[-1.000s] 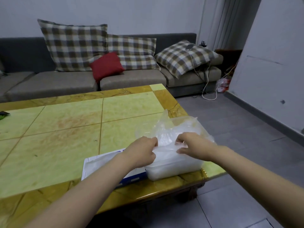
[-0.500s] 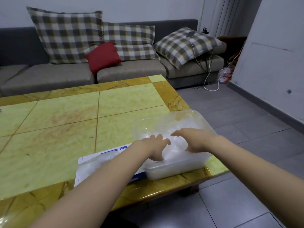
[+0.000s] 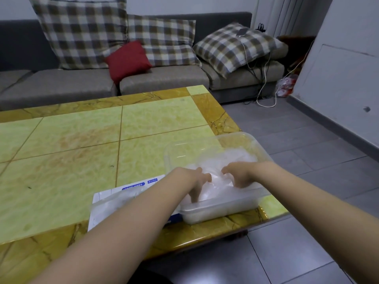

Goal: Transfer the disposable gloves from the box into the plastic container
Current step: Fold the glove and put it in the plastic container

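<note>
pushing gloves (image 3: 222, 160) down in container (image 3: 215, 212), my left hand (image 3: 190, 181) straight-fingered, right hand (image 3: 239, 173) curled, grip unclear. bulk looks moved; box (image 3: 131, 187) at 9 o'clock maybe holds more.

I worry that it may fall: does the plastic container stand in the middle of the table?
No, the plastic container stands at the near right corner of the table, close to its edge.

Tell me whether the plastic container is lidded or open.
Open. No lid covers the plastic container; the left hand and right hand reach inside onto the clear gloves.
</note>
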{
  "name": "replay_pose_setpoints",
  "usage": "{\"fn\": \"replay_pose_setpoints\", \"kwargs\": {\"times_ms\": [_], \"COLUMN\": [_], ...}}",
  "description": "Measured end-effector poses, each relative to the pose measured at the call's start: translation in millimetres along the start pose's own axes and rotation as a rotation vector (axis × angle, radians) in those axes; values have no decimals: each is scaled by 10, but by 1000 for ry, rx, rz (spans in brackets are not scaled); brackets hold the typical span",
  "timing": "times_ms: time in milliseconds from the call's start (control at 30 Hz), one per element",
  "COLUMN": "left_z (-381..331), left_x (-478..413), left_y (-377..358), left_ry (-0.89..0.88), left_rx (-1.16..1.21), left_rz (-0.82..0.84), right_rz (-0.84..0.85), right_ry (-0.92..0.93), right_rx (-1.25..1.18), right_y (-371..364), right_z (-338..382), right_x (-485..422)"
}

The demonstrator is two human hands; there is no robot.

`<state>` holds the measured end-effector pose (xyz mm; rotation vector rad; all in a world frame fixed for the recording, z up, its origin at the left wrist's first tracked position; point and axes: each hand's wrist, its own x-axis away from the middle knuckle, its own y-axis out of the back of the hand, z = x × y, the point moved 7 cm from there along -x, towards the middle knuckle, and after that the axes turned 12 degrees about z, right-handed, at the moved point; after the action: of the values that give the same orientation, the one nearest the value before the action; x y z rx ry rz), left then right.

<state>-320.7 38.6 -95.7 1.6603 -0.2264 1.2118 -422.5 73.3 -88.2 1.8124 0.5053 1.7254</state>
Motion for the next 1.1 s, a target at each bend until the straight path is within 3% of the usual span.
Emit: {"fn": "replay_pose_setpoints", "kwargs": {"times_ms": [133, 233, 333, 400, 467, 600, 667, 833, 933, 1100], "left_z": [14, 162, 464, 741, 1033, 1475, 1575, 1646, 1706, 1714], "left_x": [290, 663, 1069, 1267, 1342, 1142, 1051, 1049, 1129, 1054], "left_y": [209, 388, 397, 291, 96, -568, -838, -1021, -1030, -1187], "left_ry": [-46, -40, -17, 18, 92, 240, 215, 64, 55, 73], "left_rx": [75, 114, 200, 283, 328, 374, 444, 726, 807, 867], "left_rz": [-128, -452, -801, -924, -912, -514, -444, -615, -714, -701], "right_rz": [-66, -340, -656, -698, -659, -576, -487, -394, -486, -664], "right_ry": [-19, 65, 263, 390, 471, 500, 444, 323, 343, 331], "right_rx": [-17, -82, -196, -252, -294, -280, -189, -172, -261, -367], "right_y": [280, 566, 696, 665, 618, 507, 356, 142, 308, 618], "right_z": [124, 373, 773, 1074, 1354, 1852, 2068, 2206, 2139, 1888], "right_x": [299, 590, 862, 922, 889, 684, 486, 131, 205, 469]}}
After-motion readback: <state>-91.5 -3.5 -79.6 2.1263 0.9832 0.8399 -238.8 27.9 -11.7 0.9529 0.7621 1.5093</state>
